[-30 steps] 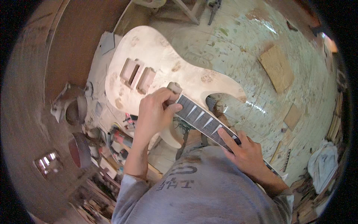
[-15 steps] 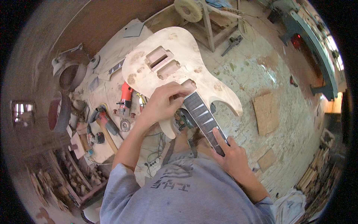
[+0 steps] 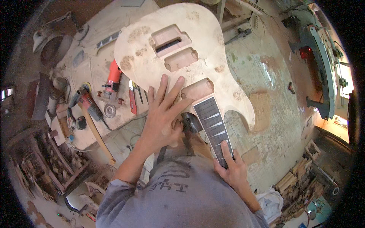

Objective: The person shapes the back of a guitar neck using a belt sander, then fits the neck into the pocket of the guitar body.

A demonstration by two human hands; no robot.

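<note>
Guitar body [image 3: 207, 66] — pale, knot-flecked wood

A: Where does the light come from?
B: Mostly the right, where a gap [image 3: 341, 123] burns out to white and yellow. 1 small patch [image 3: 7, 94] glows at the far left.
A: Any glare?
B: Yes, a white streak on the floor [image 3: 243, 72]. The guitar [image 3: 207, 41] is pale and bright; the shirt [image 3: 190, 207] sits in softer shade.
A: And the quality?
B: Dim, grainy left side, soft fine detail, bent straight edges toward the rim, black corners.
</note>
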